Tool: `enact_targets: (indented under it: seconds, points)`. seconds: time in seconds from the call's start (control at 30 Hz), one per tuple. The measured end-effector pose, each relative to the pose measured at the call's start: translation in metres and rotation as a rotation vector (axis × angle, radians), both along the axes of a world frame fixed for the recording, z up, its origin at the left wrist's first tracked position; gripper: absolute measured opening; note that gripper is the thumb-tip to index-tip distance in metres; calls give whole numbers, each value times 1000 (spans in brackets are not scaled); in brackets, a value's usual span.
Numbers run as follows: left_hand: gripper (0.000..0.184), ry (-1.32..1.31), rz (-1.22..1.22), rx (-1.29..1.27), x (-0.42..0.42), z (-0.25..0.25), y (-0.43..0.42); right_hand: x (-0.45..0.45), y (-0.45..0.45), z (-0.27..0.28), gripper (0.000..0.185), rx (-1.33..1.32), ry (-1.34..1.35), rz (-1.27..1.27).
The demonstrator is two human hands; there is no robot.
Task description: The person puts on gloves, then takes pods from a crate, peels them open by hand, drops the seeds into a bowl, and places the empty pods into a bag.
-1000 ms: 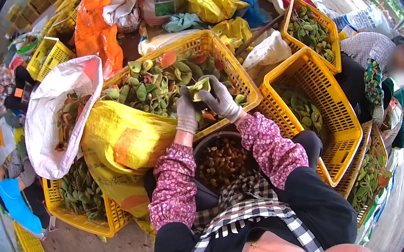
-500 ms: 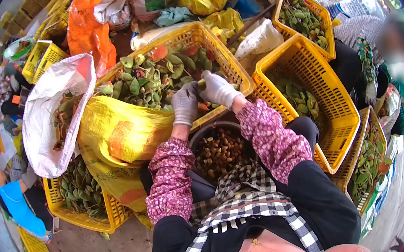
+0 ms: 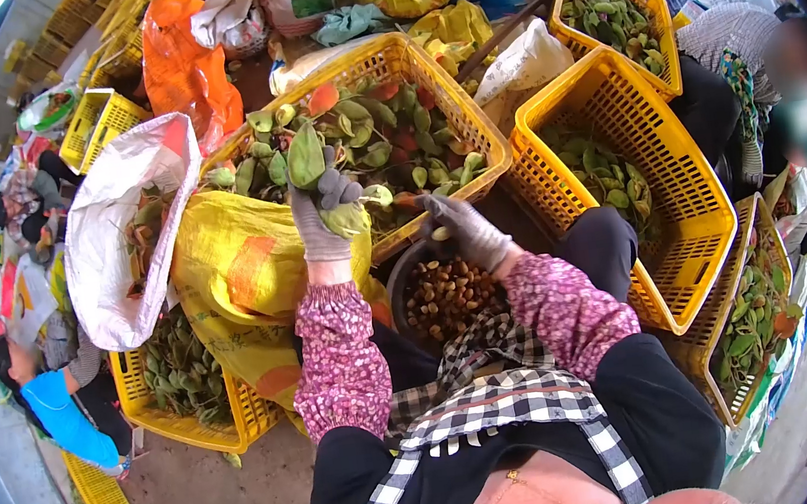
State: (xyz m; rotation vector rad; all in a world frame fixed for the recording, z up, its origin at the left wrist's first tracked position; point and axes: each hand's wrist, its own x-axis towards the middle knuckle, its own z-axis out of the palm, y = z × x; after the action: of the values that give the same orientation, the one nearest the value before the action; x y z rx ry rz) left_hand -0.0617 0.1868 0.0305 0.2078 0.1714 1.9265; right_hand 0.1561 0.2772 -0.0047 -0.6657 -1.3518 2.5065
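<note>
Your hands had just parted; half a second earlier they met over the near side of the crate [image 3: 469,115]. Your left hand [image 3: 322,232] had swung left, toward the sack [image 3: 255,270]; its fingers were curled on the opened pod [image 3: 305,156], one green piece standing beyond the fingertips, a paler one under them. Your right hand [image 3: 472,233] had dropped nearer you, fingers bent almost closed, with a small pale seed [image 3: 440,233] seemingly pinched at the tips. Just beneath those fingers sat the bowl [image 3: 398,303] of brown seeds [image 3: 450,299]. That suggested seed and husk were now separated, one to each hand.
</note>
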Motion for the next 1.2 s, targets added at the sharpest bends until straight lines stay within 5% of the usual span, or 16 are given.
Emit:
enact_targets:
  seconds: [0.07,0.2,0.23,0.27,0.3,0.4,0.43,0.47,0.53,0.6,0.73,0.8,0.87,0.97,1.13,1.2]
  points:
    - [60,-118,-37,75,17,12,-5,-19,-18,-2,70,-465,96,77]
    - [79,-348,76,59,58,0,-31,-36,-23,-1,51,-629,331,58]
    - [89,-386,207,-24,68,0,-39,-35,-23,9,52,-406,342,-14]
    - [87,-93,363,-210,81,0,-47,-32,-21,19,54,-181,351,-86]
    - [80,110,356,-291,87,-4,-60,-24,-15,29,36,-76,158,-99]
    - [51,813,321,-741,106,-22,-63,-28,-20,13,34,590,165,-271]
    - [39,993,372,-836,126,-10,-53,-27,-24,19,33,514,30,-259]
    - [42,824,396,-795,136,-14,-44,-28,-26,15,25,458,-83,-249]
    - [43,963,449,-886,131,-30,-41,-31,-32,14,31,369,163,-386]
    - [44,778,473,-810,126,-33,-40,-11,-19,37,42,307,159,-220]
    - [38,544,362,-489,129,-9,-42,3,-16,31,44,-302,238,51]
    - [30,762,465,-675,135,-5,-38,-11,-25,27,28,79,44,-121]
    - [27,1055,394,-877,124,-35,-43,-16,-30,27,26,47,-30,-246]
    - [20,921,463,-850,137,-23,-39,-18,-34,26,25,498,-176,-319]
    - [21,1061,488,-920,143,-12,-42,-17,-38,46,15,644,123,-448]
    - [22,1004,745,-888,147,-10,-25,-25,-34,28,16,721,253,-485]
